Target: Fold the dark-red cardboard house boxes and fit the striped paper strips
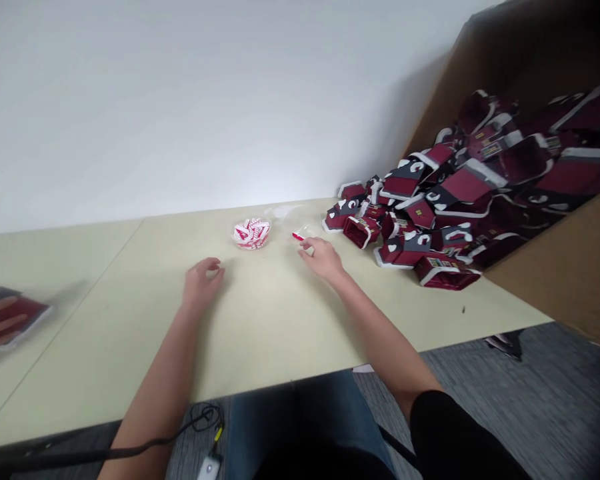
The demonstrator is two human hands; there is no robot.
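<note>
Above the table, my left hand (201, 285) has its fingers loosely curved, with a gap between thumb and fingertips and nothing in them. My right hand (323, 259) is farther forward, fingers bent and slightly apart. Just beyond its fingertips lies a small strip with a red end (298, 236) on or beside clear plastic; whether the fingers touch it I cannot tell. Between and beyond both hands stands a clear round container (251, 235) full of white strips or packets with red print. A crumpled transparent plastic sheet or bag (285, 215) lies behind it.
Maroon and grey house-shaped pieces with white edging (405, 250) spill from a large cardboard box (555, 267) on the right. At far left, another person's hand (0, 320) holds a similar house piece (27, 310). A wall (180, 113) backs the table (260, 320); a cable (145, 443) hangs below.
</note>
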